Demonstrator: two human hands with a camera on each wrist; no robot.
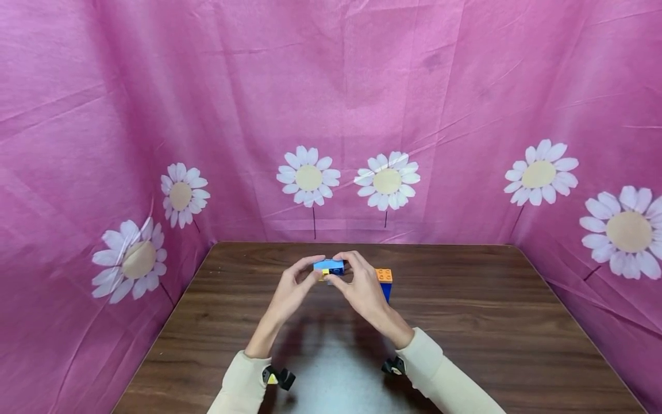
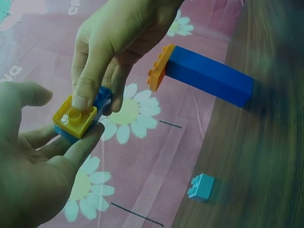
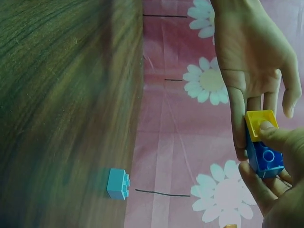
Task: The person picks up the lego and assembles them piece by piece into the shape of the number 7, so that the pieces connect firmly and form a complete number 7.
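Observation:
My right hand (image 1: 362,286) pinches a blue toy building brick (image 1: 328,265) with a smaller yellow brick (image 2: 76,117) against it. Its thumb presses on the yellow brick, whose hollow underside faces out, as does that of the blue one (image 3: 266,156). Fingers of my left hand (image 1: 289,292) lie nearly straight along the bricks' other side and touch them. In both wrist views the left thumb stands apart from the bricks. How firmly the two bricks are joined cannot be told.
A tall blue block stack (image 2: 209,73) topped by an orange brick (image 1: 384,275) stands on the wooden table (image 1: 481,322), partly behind my right hand. One small turquoise brick (image 3: 117,184) sits on the table. Pink flowered cloth (image 1: 351,86) encloses the back and sides.

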